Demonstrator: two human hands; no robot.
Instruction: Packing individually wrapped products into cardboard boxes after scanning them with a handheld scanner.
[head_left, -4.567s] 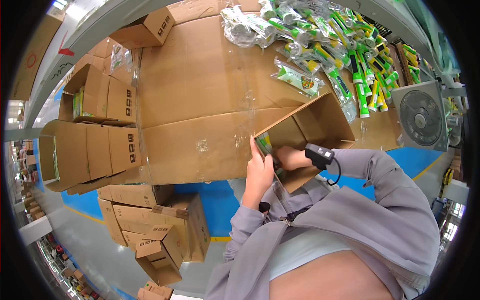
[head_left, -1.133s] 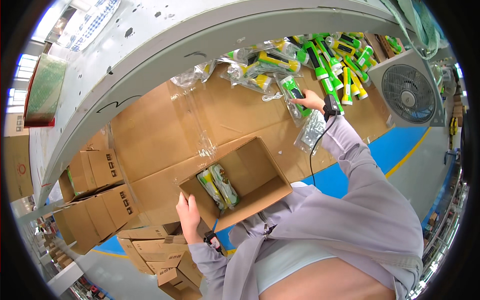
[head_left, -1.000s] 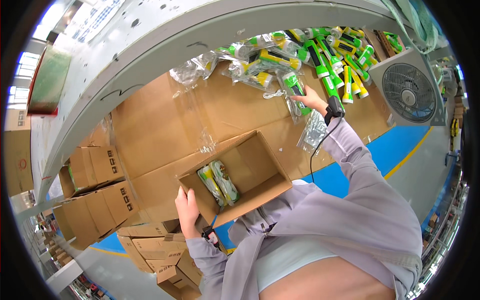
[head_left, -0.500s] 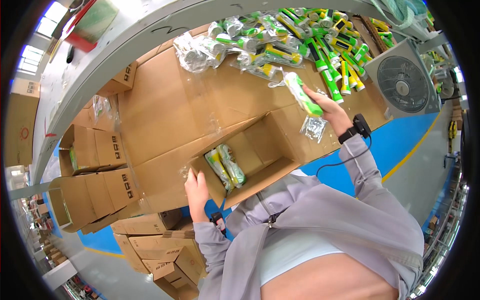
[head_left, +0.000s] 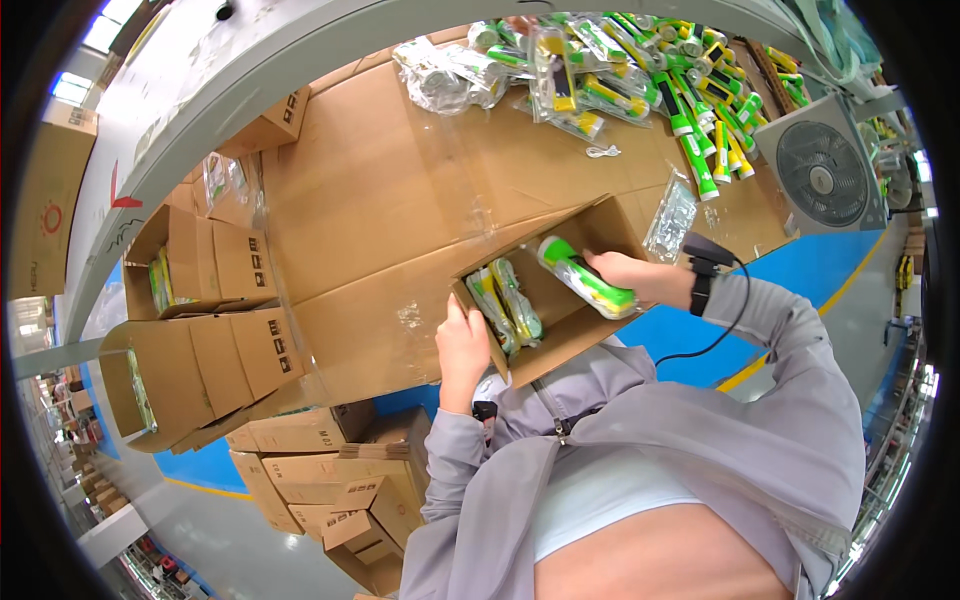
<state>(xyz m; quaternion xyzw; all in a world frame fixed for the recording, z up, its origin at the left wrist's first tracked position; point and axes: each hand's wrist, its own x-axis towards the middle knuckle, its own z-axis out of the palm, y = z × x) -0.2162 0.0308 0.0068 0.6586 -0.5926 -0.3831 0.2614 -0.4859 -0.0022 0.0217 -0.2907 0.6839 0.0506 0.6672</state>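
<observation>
An open cardboard box [head_left: 575,338] sits at the table's near edge, tilted in view. Two bagged green and yellow flashlights [head_left: 507,305] lie side by side at its left end. My left hand [head_left: 463,347] grips the box's left wall, thumb and fingers on the rim. Over the right part of the box, my right hand [head_left: 630,278] is closed round a green and white flashlight [head_left: 583,276] in a clear bag. Its head points to the upper left, and it hides part of the box's inside.
A heap of flashlights [head_left: 690,90], some bagged, covers the table's far right. Another person's hand [head_left: 522,24] partly shows by a bagged flashlight [head_left: 553,72]. A grey fan [head_left: 820,175] stands at the right. Open boxes [head_left: 215,365] line the left; a clear bag [head_left: 672,215] lies nearby.
My right hand has brought its flashlight down from near the heap to over the box. The view has shifted, so the box appears further right. A bagged flashlight now hangs at the far edge.
</observation>
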